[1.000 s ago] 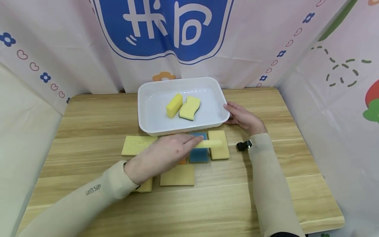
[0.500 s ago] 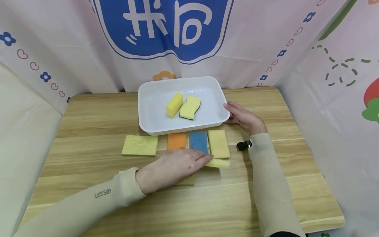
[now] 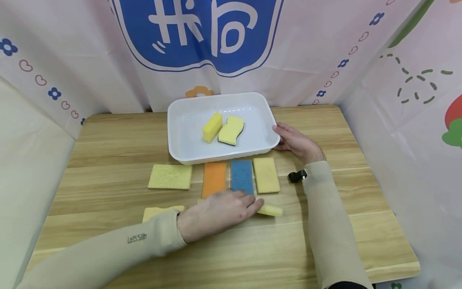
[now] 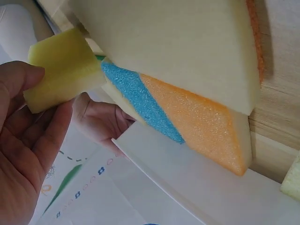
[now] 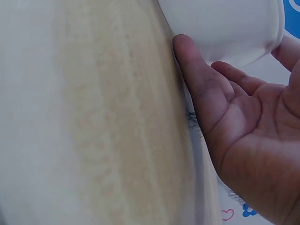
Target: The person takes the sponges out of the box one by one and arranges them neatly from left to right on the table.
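Note:
My left hand pinches a small yellow sponge between thumb and fingers, low over the table, right of the front sponges. In the head view only the end of that sponge shows past the fingertips. My right hand grips the right side of a white plastic tub, with fingers against its outer wall in the right wrist view. Inside the tub are a bright yellow sponge and a wavy yellow sponge with a dark underside.
In front of the tub lie a speckled yellow sponge, an orange sponge, a blue sponge and a pale yellow sponge. Another yellow sponge is partly under my left sleeve. A printed curtain hangs behind the table.
My left hand has come back toward the front of the table with the yellow sponge, uncovering the orange and blue sponges. My right hand and the tub stay put.

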### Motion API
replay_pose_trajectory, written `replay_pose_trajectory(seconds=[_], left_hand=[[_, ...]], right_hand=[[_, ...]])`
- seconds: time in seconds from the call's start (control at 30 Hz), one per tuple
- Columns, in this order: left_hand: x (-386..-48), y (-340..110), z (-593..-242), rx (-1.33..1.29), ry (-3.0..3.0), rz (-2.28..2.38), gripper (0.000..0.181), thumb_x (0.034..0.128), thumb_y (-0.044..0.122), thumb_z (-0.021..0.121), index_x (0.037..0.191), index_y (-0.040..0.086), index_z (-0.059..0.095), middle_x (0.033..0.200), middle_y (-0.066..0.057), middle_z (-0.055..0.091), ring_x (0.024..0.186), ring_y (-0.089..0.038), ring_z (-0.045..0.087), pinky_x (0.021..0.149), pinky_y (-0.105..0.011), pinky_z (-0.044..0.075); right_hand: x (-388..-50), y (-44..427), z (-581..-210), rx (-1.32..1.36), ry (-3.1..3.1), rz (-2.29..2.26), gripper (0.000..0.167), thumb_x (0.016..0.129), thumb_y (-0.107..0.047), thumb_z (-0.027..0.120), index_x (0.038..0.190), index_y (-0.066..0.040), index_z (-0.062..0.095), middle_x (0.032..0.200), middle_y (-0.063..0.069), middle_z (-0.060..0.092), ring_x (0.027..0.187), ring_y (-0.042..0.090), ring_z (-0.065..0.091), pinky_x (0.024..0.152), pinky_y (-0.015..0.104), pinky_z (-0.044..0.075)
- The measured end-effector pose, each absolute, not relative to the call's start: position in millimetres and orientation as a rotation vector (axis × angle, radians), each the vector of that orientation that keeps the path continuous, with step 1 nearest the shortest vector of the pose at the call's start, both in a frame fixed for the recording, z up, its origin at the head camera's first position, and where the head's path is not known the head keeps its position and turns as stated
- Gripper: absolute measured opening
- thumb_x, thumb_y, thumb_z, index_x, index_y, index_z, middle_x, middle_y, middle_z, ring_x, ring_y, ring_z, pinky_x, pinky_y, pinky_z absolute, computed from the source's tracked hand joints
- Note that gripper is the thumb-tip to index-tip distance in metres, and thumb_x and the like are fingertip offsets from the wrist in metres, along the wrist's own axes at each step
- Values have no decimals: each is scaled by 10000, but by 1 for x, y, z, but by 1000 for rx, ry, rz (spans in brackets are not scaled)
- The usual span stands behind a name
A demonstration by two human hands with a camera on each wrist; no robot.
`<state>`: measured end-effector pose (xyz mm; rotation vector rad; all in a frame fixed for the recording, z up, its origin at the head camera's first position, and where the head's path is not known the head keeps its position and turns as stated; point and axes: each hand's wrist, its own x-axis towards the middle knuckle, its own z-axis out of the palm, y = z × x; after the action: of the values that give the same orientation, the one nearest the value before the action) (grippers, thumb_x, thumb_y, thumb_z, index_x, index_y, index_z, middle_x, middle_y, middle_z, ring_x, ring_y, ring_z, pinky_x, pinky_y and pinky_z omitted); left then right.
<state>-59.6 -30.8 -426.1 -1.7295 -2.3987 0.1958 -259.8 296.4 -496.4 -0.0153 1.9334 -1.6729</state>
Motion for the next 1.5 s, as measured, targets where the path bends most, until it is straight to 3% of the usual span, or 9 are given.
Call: replay_pose_trajectory(seconds=[0.2,0.53,0.77,1.0,1.13,1.3,1.5], left_hand=[[-53,-27,-432,-1685,-2341,313,482,1116,173,752,1593,237,719,1292,94,854,1078,-73,806,797,-215,700],[-45,-18,-439,-1524,-2329,370,431,1138,246,747,1568,225,765,1085,100,846,873,-17,727,635,-174,606],[-34,-10,-439,-1613,-2281,511,432,1189,261,666,1612,192,720,1372,57,855,1102,-50,776,803,-176,649],[-25,-5,-443,-1599,-2339,556,346,1188,274,663,1516,266,773,1334,92,830,946,-7,710,676,-154,580],[-22,-3,-446,-1575,-2374,563,313,1185,269,680,1478,263,789,1395,85,819,856,14,707,615,-154,585],[-20,-2,-444,-1563,-2418,545,310,1167,258,707,1466,240,788,1484,63,797,826,15,720,562,-150,577],[-28,-2,-435,-1579,-2439,501,272,1147,228,727,1410,258,791,1188,119,780,820,-1,696,571,-166,572]], right_hand=[[-259,296,-495,-1,1925,-1678,775,1286,-460,409,1890,-78,108,1839,272,460,1319,109,724,1038,236,689],[-259,296,-495,-5,1929,-1669,779,1284,-465,413,1889,-75,114,1842,271,459,1428,191,692,1038,235,688],[-260,296,-495,5,1928,-1667,789,1283,-469,417,1892,-82,98,1844,265,460,1417,183,699,1042,238,690],[-260,296,-496,16,1918,-1673,805,1280,-473,425,1894,-85,76,1853,254,453,1536,281,640,1046,240,689],[-260,296,-496,8,1923,-1666,809,1278,-485,427,1893,-82,87,1853,257,451,1582,320,612,1073,252,687],[-260,296,-495,16,1933,-1669,828,1269,-509,447,1893,-88,103,1852,262,451,1458,195,708,1096,266,682],[-260,296,-496,0,1929,-1677,794,1285,-461,409,1890,-68,78,1837,278,460,1270,78,745,1034,241,688]])
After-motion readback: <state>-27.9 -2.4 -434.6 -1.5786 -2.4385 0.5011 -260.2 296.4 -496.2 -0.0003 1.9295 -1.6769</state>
